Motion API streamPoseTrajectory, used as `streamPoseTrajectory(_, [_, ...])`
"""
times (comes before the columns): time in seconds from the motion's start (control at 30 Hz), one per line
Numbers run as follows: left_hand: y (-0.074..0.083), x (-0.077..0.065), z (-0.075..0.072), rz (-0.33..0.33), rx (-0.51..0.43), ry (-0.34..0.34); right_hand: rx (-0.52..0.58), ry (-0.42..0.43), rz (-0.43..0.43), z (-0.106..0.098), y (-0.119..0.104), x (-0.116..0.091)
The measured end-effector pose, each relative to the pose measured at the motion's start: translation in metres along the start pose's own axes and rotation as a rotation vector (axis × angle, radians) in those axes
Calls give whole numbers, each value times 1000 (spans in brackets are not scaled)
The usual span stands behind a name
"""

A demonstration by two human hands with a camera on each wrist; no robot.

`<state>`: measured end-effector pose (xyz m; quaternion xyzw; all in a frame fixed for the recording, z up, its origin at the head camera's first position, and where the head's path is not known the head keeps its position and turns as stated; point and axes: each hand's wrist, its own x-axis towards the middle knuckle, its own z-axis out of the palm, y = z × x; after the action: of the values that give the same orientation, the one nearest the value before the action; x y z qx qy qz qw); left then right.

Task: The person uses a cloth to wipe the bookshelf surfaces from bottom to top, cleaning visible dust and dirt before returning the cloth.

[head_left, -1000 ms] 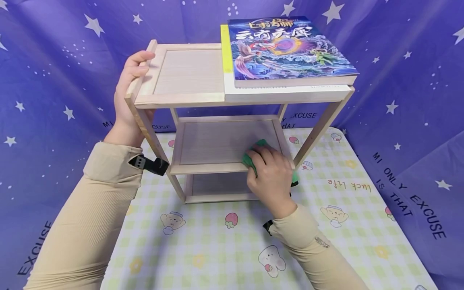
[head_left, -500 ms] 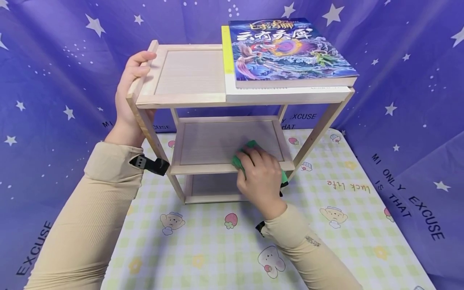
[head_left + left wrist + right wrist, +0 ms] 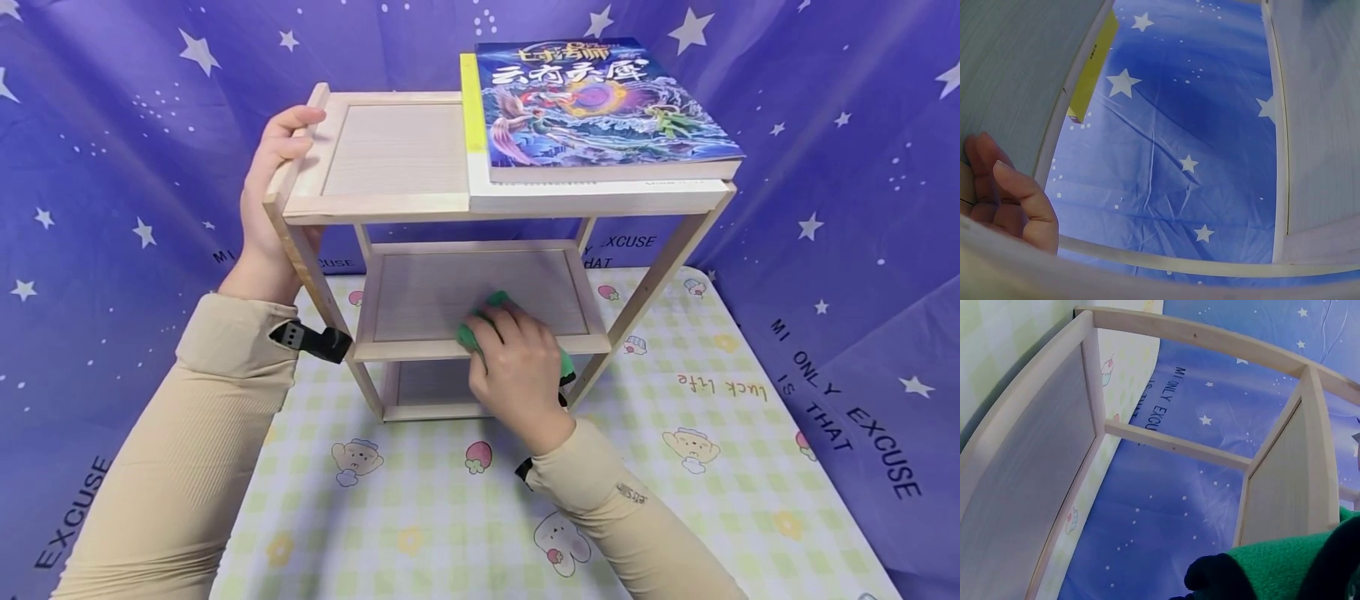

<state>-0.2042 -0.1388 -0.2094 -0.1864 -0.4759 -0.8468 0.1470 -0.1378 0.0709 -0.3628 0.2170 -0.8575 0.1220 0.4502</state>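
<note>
A three-tier wooden shelf stands upright on the table. My left hand grips the raised left end of its top board, fingers over the rim. In the left wrist view the thumb and fingers of that hand show below the board. My right hand holds a green cloth against the middle board, near its front edge. Part of the cloth hangs out at the right side of the hand. The right wrist view has the green cloth at the lower right, by dark, unclear shapes.
Two stacked books, the upper one blue and illustrated, lie on the right half of the top board. Below is the lowest board. A checked tablecloth covers the table. Purple star-printed fabric hangs around it.
My right hand has slid left along the front of the middle board, carrying the green cloth. The left hand keeps its grip on the top board, and the books have stayed put.
</note>
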Motion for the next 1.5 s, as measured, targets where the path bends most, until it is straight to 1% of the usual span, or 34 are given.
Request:
streamPoseTrajectory(0.13, [0,-1,1,4,6,-4,9,-34,-18,0,-3,4])
streamPoseTrajectory(0.2, [0,-1,1,-2,-6,-5,19,-61,-24,-1,-4,7])
streamPoseTrajectory(0.4, [0,0,2,-23,-20,-7,68,-164,-25,-2,-7,14])
streamPoseTrajectory(0.5, [0,0,3,-20,10,-10,84,-210,-27,-3,-9,19])
streamPoseTrajectory(0.77, [-1,0,0,3,-3,-1,96,-329,-15,-1,-15,32])
streamPoseTrajectory(1.03, [1,1,1,-22,-21,-9,134,-393,-8,0,-20,41])
streamPoseTrajectory(1.2, [0,2,1,-15,1,-8,126,-439,-17,2,-22,45])
streamPoseTrajectory(1.23, [0,2,1,-17,-7,-6,123,-446,-20,2,-23,46])
streamPoseTrajectory(1.37, [0,2,0,-9,6,-6,120,-465,-30,3,-25,48])
streamPoseTrajectory(1.5, [1,2,1,-16,-28,-4,110,-485,-60,4,-27,52])
